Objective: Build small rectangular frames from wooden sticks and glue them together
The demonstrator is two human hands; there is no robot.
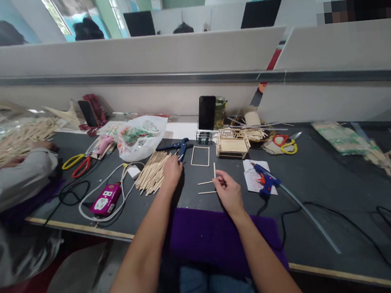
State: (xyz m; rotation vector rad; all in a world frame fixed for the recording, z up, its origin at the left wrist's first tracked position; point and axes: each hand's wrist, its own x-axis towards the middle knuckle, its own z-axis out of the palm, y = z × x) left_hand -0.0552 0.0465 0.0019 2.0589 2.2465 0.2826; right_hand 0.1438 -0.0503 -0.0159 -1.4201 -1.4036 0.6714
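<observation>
Landmark: the square frame (pixel 200 156) of glued sticks, lying flat on the dark table (pixel 322 185).

Handling:
- Stick pile (pixel 151 173), just left of the frame. It's light and loose, so it likely scatters or rolls if swept. Best to pick from the free ends rather than the heap.
- Left hand (pixel 173 169) lies on the pile's right end, with fingertips at the blue cutters (pixel 178 147), left of the frame's top corner. Can't tell if it's closed on anything.
- Two loose sticks (pixel 204 182) lie flat on the table just below the frame.
- Single stick (pixel 214 168), just below the frame's right corner. It's near weightless, stiff but thin, and probably snaps if bent.
- Right hand (pixel 228 191) pinches the single stick's lower end between thumb and fingertips, so it stands upright. A low pinch gives reach; a grip nearer the middle would give steadier control.

Looks: everything is pale bare wood, straight and slim. The pile is fanned diagonally. The single stick is roughly as long as one side of the frame.
</observation>
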